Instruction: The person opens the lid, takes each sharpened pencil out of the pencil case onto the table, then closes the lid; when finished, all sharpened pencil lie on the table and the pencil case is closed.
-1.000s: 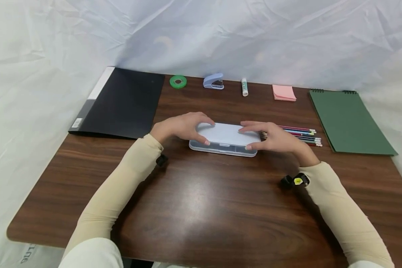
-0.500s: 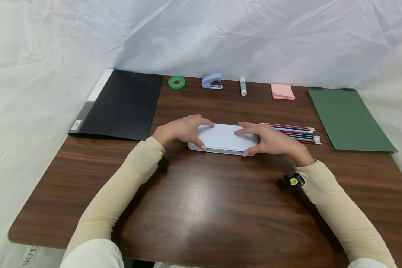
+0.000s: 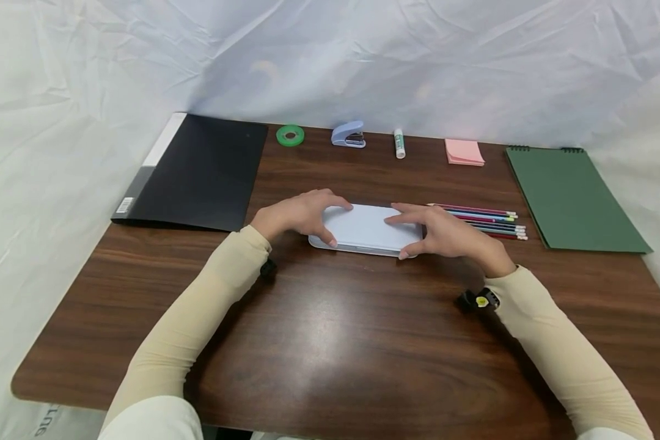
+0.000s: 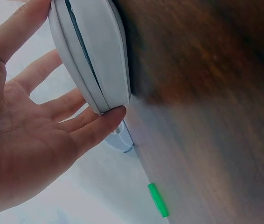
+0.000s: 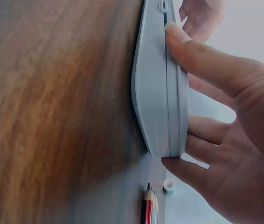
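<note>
A white pencil case [image 3: 370,227] lies on the brown table, its lid down. Both wrist views show a thin dark gap between the lid and body of the pencil case [image 4: 108,51]. My left hand [image 3: 301,215] holds its left end, thumb at the front edge and fingers toward the back. At the other end my right hand [image 3: 445,233] grips it likewise, with the thumb on the lid's front edge near the small latch [image 5: 163,6]. Just right of the case lie several pencils [image 3: 492,229], partly hidden behind my right hand.
Left of the case lies a black folder [image 3: 203,171]. Along the back stand or lie green tape [image 3: 289,135], a blue stapler [image 3: 349,134], a glue stick [image 3: 399,144] and pink sticky notes [image 3: 464,152]. A green spiral pad [image 3: 577,198] lies at the right.
The lid of the pencil case has come down at the front, covering the compartments that showed one second ago. Both thumbs moved slightly with it; over the last half second little differs.
</note>
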### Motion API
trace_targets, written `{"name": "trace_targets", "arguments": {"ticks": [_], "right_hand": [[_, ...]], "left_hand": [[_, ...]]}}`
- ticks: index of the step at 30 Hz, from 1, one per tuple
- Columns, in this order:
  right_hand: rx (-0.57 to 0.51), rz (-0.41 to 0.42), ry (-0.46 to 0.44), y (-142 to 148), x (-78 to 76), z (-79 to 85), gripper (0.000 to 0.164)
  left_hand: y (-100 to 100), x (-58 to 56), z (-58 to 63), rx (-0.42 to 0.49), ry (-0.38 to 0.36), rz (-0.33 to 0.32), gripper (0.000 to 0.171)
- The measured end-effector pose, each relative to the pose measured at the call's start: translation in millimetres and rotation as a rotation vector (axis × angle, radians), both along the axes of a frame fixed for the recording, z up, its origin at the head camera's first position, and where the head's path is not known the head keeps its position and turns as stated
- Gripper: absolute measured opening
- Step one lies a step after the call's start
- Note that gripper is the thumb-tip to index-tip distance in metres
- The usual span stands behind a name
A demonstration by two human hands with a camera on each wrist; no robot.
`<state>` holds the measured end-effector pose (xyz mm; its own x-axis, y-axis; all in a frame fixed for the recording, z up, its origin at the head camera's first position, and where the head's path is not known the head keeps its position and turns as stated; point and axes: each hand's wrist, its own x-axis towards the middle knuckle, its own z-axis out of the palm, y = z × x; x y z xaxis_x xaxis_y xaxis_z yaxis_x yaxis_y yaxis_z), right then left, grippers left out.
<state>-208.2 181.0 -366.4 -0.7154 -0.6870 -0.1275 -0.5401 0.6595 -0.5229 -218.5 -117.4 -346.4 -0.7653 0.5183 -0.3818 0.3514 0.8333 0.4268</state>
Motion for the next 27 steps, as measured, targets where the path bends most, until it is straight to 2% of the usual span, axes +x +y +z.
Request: {"name": "trace_targets", "arguments": {"ticks": [14, 27], "right_hand": [[0.005, -0.011, 0.008, -1.7, 1.3, 0.7, 0.069], [0.000, 0.006, 0.027, -1.8, 1.8, -3.0, 0.068]], "left_hand": [[7.7, -1.3, 2.6, -0.065, 0.017, -0.007, 0.081], [4.9, 0.0, 0.4, -0.066, 0.021, -0.003, 0.081]]}}
